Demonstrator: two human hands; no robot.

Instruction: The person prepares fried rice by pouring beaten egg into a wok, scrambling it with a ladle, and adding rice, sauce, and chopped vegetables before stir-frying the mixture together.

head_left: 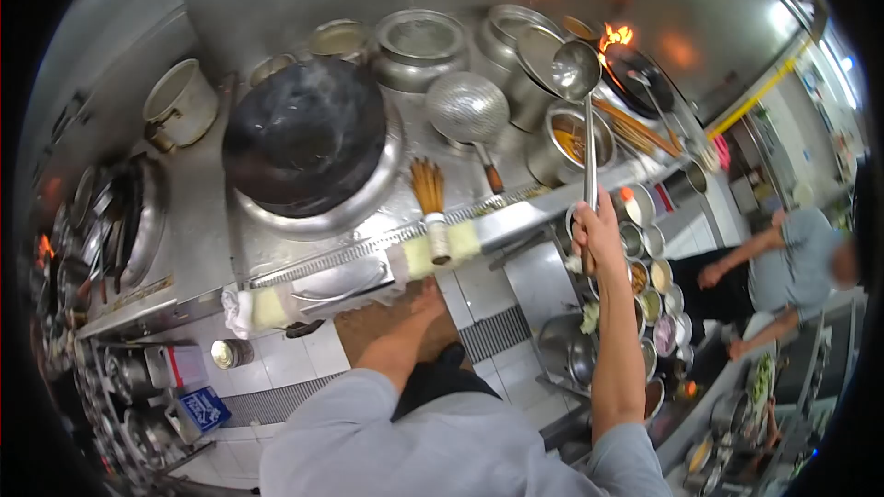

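Side pot (180, 106): far left on the steel desk (201, 221), handle toward the front. Not in use.
Big wok (304, 143): seated on its ring, smoke coming off. My read: heating is done or close, cooking in it not started. No food visible inside.
Left hand (426, 302): low, by the front edge, above the brown mat. Blurred; can't tell if open or closed.
Brush (428, 189): bristles inward, wrapped handle over the cloth-covered front edge. Not in hand.
Skimmer (468, 109): lying right of the wok, wooden handle toward the front. Also unused.
Ladle (590, 152): raised, bowl up near the back-right pots, well apart from the big wok. Picking it up is done; ladle-to-wok work looks left to do. Load in the bowl: can't tell.
Right hand (600, 237): closed around the ladle's handle, near its lower end.
Far wok (640, 83): back right, flame at its rim.
Ingredient bowls (661, 274): clustered beside the right forearm, stocked.
Co-worker (792, 258): far right, arms reaching out over the work area.
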